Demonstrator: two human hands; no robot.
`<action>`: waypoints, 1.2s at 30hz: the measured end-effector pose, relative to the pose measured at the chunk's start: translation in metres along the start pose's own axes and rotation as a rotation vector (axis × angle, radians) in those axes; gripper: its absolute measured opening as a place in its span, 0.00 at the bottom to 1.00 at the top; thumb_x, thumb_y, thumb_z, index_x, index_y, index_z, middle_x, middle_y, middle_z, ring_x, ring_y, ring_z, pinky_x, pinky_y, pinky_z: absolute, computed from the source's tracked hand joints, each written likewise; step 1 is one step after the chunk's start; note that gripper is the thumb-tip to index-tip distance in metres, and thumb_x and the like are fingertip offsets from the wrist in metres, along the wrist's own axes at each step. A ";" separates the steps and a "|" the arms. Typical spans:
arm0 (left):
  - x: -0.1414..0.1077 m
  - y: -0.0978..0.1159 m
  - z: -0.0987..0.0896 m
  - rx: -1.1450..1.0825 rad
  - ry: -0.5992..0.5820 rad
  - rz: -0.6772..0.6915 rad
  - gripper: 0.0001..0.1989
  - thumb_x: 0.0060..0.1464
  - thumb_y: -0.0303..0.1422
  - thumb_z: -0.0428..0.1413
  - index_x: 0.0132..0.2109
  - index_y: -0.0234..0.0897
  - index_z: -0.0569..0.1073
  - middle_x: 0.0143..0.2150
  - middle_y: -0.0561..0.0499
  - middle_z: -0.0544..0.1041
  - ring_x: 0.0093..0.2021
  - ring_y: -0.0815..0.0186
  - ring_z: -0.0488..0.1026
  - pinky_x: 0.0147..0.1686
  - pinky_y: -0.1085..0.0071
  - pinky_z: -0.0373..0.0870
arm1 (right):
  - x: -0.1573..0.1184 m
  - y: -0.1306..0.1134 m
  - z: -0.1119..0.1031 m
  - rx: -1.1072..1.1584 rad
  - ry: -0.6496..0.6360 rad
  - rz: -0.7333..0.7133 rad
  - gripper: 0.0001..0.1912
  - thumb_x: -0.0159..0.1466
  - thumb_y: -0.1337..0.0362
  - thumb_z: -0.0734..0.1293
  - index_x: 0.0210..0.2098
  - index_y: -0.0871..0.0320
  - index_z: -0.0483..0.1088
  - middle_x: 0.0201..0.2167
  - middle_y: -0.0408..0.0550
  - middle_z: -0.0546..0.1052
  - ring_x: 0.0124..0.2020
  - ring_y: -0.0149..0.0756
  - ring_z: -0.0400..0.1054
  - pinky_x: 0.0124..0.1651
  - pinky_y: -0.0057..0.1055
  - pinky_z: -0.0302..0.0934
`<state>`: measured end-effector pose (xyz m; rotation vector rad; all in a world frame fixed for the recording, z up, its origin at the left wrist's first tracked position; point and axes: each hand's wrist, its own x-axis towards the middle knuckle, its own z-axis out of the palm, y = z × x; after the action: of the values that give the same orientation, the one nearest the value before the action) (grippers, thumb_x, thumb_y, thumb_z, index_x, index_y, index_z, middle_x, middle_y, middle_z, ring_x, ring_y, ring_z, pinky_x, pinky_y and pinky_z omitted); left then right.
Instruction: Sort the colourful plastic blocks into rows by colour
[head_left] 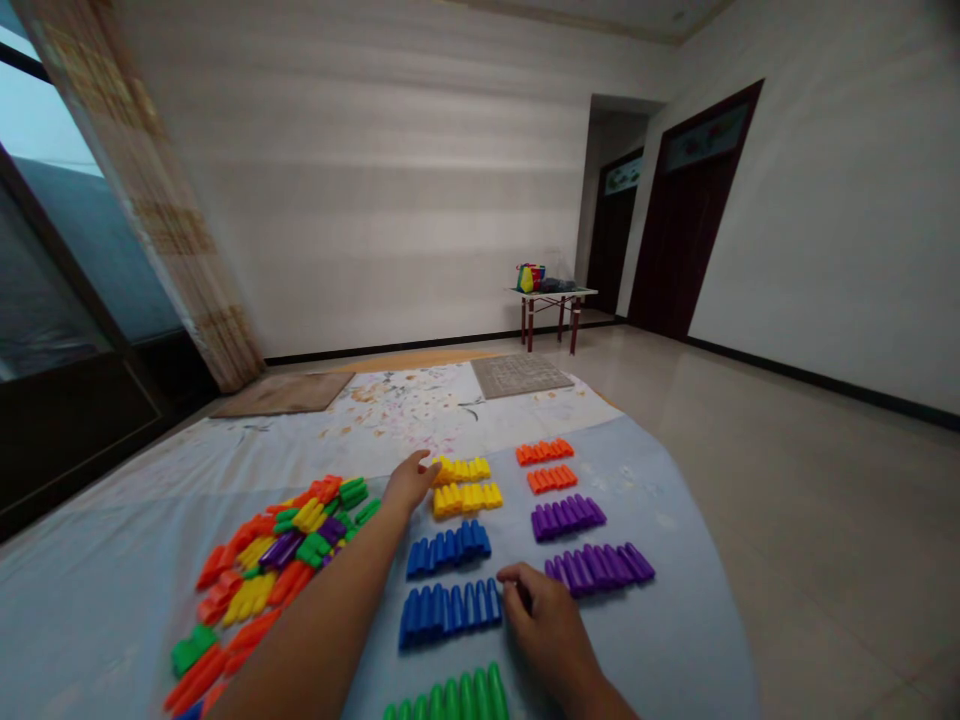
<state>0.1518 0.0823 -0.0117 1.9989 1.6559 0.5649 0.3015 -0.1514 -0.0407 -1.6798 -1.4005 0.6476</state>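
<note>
My left hand (411,482) reaches to the left end of the farther row of yellow plastic pieces (463,468), its fingertips closed on the end piece. A second yellow row (468,498) lies just nearer. My right hand (546,618) rests on the cloth with its fingers curled, beside the right end of the nearer blue row (450,612); nothing shows in it. Another blue row (448,550) lies behind that one. The pieces are slim, finger-like tubes set side by side. Green pieces (454,698) form a row at the bottom edge, partly cut off.
On the right lie two purple rows (568,517) and two orange rows (544,453). A mixed pile of coloured pieces (289,545) sits at the left, partly behind my left forearm. A floral cloth (405,400) covers the table; a small side table (555,294) stands by the wall.
</note>
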 end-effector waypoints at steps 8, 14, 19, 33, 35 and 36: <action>0.007 -0.002 0.002 0.028 -0.004 -0.040 0.17 0.57 0.40 0.51 0.49 0.34 0.69 0.45 0.46 0.72 0.44 0.63 0.70 0.47 0.58 0.69 | -0.001 0.001 0.001 0.018 0.000 -0.001 0.15 0.62 0.64 0.56 0.38 0.58 0.73 0.31 0.47 0.78 0.33 0.35 0.72 0.36 0.27 0.59; 0.007 -0.005 0.002 0.019 -0.006 -0.034 0.16 0.56 0.39 0.52 0.47 0.33 0.69 0.45 0.46 0.72 0.45 0.63 0.70 0.46 0.58 0.70 | 0.000 0.001 0.000 0.012 -0.002 0.004 0.15 0.61 0.64 0.56 0.37 0.57 0.74 0.32 0.47 0.78 0.34 0.36 0.72 0.37 0.27 0.59; 0.005 -0.006 -0.005 -0.024 0.046 -0.023 0.17 0.56 0.41 0.52 0.47 0.33 0.69 0.45 0.45 0.73 0.44 0.63 0.70 0.46 0.58 0.69 | 0.000 -0.001 -0.001 -0.002 -0.002 -0.001 0.16 0.62 0.63 0.56 0.38 0.57 0.74 0.32 0.48 0.78 0.35 0.36 0.72 0.38 0.28 0.59; -0.081 -0.087 -0.118 0.080 0.302 -0.052 0.21 0.53 0.39 0.43 0.47 0.34 0.72 0.42 0.46 0.77 0.42 0.61 0.73 0.44 0.68 0.67 | -0.003 0.004 -0.002 -0.022 -0.032 -0.046 0.18 0.62 0.59 0.55 0.39 0.58 0.73 0.31 0.49 0.78 0.32 0.38 0.72 0.36 0.30 0.60; -0.089 -0.099 -0.122 0.146 0.300 -0.059 0.20 0.52 0.38 0.44 0.46 0.35 0.73 0.44 0.44 0.76 0.45 0.60 0.72 0.46 0.67 0.66 | -0.003 0.005 -0.001 -0.016 -0.016 -0.049 0.18 0.62 0.58 0.56 0.39 0.58 0.74 0.30 0.49 0.78 0.32 0.38 0.72 0.36 0.30 0.60; -0.091 -0.103 -0.122 0.177 0.293 -0.056 0.20 0.52 0.37 0.44 0.46 0.35 0.73 0.46 0.44 0.76 0.47 0.59 0.71 0.48 0.66 0.65 | -0.003 0.005 -0.001 -0.010 -0.010 -0.051 0.18 0.62 0.58 0.56 0.38 0.58 0.74 0.30 0.49 0.78 0.32 0.39 0.72 0.35 0.30 0.60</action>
<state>-0.0183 0.0208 0.0226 2.0625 1.9910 0.7436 0.3043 -0.1552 -0.0449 -1.6458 -1.4511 0.6220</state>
